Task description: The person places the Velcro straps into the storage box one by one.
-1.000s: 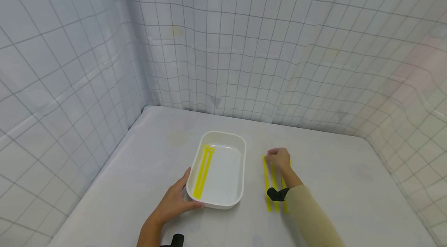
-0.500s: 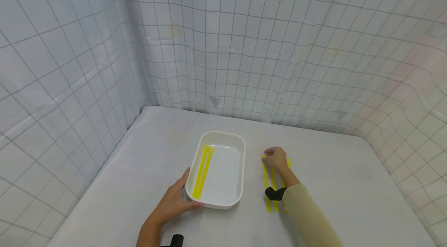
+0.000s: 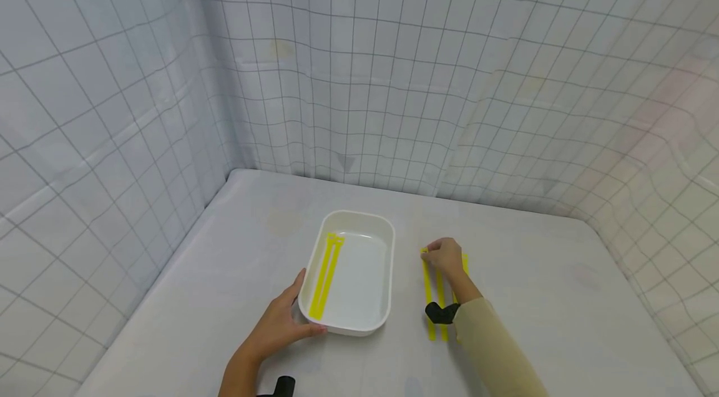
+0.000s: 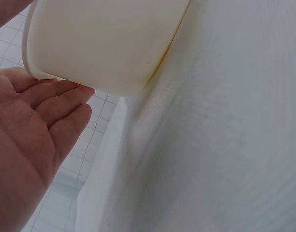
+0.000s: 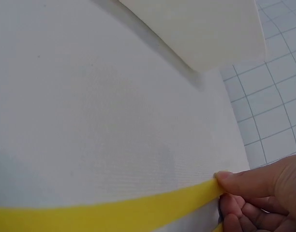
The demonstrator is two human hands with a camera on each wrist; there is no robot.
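In the head view the left hand (image 3: 275, 328) holds the near-left corner of a white tray (image 3: 362, 278), thumb on the near side and fingers along the left. The left wrist view shows that hand's fingers (image 4: 66, 101) against the tray's wall (image 4: 109, 43). Two yellow strips (image 3: 326, 278) lie inside, along the left side. Right of the tray, the right hand (image 3: 446, 256) pinches the far end of the leftmost of several yellow strips (image 3: 428, 288). Thumb and fingertips grip that strip (image 5: 114, 212) in the right wrist view; the hand and forearm partly cover the others.
A white-covered table (image 3: 522, 259) carries everything. Grid-patterned curtains (image 3: 359, 72) stand behind it and on both sides. Each wrist wears a black device, the right one (image 3: 442, 313) above the strips. The tray's side (image 5: 206, 34) appears in the right wrist view.
Compared with one second ago, the right hand has shifted slightly left, at the far end of the leftmost loose strip. The left hand and tray have hardly moved.
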